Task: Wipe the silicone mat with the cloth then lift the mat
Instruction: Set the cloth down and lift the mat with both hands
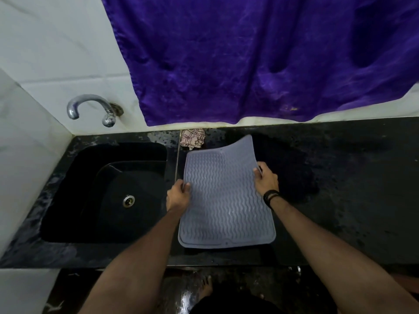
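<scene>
Both hands are clamped on the grey silicone mat, left hand and right hand pinching opposite edges. Its far end curls up; the checked cloth lies crumpled beyond them. Wiping looks finished, lifting underway.

Single head-worn view, wide-angle, looking steeply down, close over counter

The mat is looking grey-blue, with wavy lines running all over it. The cloth is showing pale pink with dark red crossing stripes. The counter is looking black with little light speckles. The sink is looking black too. A big purple curtain is hanging on white tiles. The tap is shining silver.
</scene>
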Tool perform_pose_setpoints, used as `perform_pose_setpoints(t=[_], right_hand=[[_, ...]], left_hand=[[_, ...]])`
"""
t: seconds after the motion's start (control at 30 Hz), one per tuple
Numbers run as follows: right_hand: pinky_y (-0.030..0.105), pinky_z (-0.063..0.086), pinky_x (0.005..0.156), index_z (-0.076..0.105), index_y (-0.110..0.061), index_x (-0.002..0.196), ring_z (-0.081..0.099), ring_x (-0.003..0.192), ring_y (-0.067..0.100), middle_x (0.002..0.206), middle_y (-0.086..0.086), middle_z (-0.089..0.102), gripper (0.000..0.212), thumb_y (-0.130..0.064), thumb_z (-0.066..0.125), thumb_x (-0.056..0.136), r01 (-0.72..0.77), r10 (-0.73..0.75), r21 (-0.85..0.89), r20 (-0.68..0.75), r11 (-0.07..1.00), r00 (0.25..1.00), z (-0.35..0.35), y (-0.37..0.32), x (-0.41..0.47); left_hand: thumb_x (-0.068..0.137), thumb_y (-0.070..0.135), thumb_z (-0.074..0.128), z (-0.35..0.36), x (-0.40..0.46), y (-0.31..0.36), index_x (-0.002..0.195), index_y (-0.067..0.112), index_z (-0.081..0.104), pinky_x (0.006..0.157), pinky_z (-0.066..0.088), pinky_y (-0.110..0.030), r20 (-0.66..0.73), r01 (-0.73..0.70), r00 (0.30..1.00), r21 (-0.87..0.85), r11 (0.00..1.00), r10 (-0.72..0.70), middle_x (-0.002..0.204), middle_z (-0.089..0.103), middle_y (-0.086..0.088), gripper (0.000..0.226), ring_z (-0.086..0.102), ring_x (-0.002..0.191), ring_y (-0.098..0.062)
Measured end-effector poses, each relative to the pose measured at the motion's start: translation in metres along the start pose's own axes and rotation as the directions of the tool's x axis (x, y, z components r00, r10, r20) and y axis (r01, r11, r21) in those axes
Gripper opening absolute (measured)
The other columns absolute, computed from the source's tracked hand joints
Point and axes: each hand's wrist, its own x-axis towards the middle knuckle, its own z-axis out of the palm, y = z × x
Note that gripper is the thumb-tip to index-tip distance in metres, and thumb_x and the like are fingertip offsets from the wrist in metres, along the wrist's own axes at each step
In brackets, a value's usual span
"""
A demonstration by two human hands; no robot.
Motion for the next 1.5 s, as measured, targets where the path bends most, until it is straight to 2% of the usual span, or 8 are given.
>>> perform_pose_setpoints(t=[0.27,0.6,1.07,1.13,1.2,1.3,1.4,1.5], right_hand=[[0.045,0.056,0.081,0.053,-0.018,0.126,0.063,0.096,0.035,0.113,0.018,0.064,0.031,-0.033,0.04,0.103,-0.175,0.181,-0.155,0.026,0.972,0.983,0.034,-0.003,-0.007],[0.041,0.053,0.077,0.054,-0.019,0.125,0.063,0.095,0.034,0.112,0.018,0.064,0.029,-0.03,0.041,0.103,-0.221,0.222,-0.171,-0.014,0.96,0.975,0.049,-0.006,-0.005],[0.042,0.055,0.077,0.05,-0.017,0.128,0.062,0.096,0.034,0.112,0.02,0.062,0.029,-0.027,0.042,0.102,-0.24,0.246,-0.219,0.0,0.946,0.969,0.051,0.001,-0.001],[0.043,0.053,0.083,0.045,-0.013,0.132,0.057,0.105,0.034,0.122,0.02,0.056,0.034,-0.028,0.045,0.101,-0.234,0.252,-0.319,0.014,0.919,0.968,0.053,0.005,-0.006],[0.045,0.044,0.099,0.033,-0.012,0.142,0.044,0.122,0.033,0.139,0.017,0.04,0.052,-0.034,0.049,0.097,-0.136,0.154,-0.527,-0.009,0.839,0.988,0.056,0.013,-0.016],[0.048,0.024,0.115,0.012,-0.014,0.154,0.019,0.143,0.032,0.16,0.01,0.01,0.072,-0.051,0.039,0.098,0.11,-0.027,-0.671,0.133,0.734,0.991,0.061,0.021,-0.03],[0.049,0.006,0.122,-0.003,-0.021,0.156,-0.006,0.151,0.027,0.164,0.004,-0.011,0.072,-0.056,0.026,0.1,0.267,0.003,-0.681,0.367,0.682,0.93,0.069,0.027,-0.036],[0.048,-0.001,0.123,-0.009,-0.022,0.155,-0.014,0.15,0.026,0.163,0.005,-0.018,0.074,-0.057,0.025,0.1,0.235,0.093,-0.652,0.427,0.721,0.9,0.069,0.022,-0.035]], left_hand=[[0.106,0.038,0.052,-0.003,0.005,-0.036,0.111,0.008,0.061,0.087,0.055,-0.049,0.042,0.078,0.996,0.072,0.994,-0.082,0.111,0.067,-0.021,0.032,0.065,0.104,-0.04],[0.106,0.032,0.052,0.001,0.013,-0.048,0.112,0.01,0.061,0.087,0.055,-0.046,0.033,0.151,0.988,0.072,0.986,-0.154,0.114,0.066,-0.02,0.024,0.065,0.104,-0.039],[0.106,0.035,0.048,0.004,0.015,-0.05,0.127,0.013,0.055,0.094,0.053,-0.047,0.07,0.203,0.973,0.206,0.957,-0.221,0.126,0.062,-0.019,0.031,0.063,0.113,-0.039],[0.105,0.027,0.051,0.005,0.011,-0.048,0.129,0.01,0.05,0.094,0.052,-0.047,0.022,0.156,0.986,0.241,0.958,-0.166,0.128,0.059,-0.019,0.03,0.062,0.115,-0.039],[0.101,0.02,0.055,0.009,0.007,-0.048,0.139,0.007,0.045,0.1,0.048,-0.047,-0.041,-0.022,0.998,0.326,0.945,0.037,0.138,0.052,-0.018,0.041,0.055,0.126,-0.036],[0.106,0.036,0.047,0.016,0.001,-0.044,0.162,0.014,0.021,0.123,0.024,-0.045,0.139,-0.363,0.931,0.434,0.825,0.337,0.168,0.021,-0.012,0.065,0.023,0.154,-0.029],[0.109,0.051,0.031,0.028,0.002,-0.045,0.165,0.023,-0.004,0.127,-0.004,-0.042,0.428,-0.482,0.856,0.457,0.748,0.29,0.171,-0.014,-0.007,0.071,-0.011,0.158,-0.025],[0.107,0.058,0.033,0.033,0.003,-0.045,0.164,0.023,-0.011,0.126,-0.008,-0.046,0.551,-0.449,0.827,0.524,0.723,0.114,0.169,-0.023,-0.008,0.08,-0.018,0.157,-0.028]])
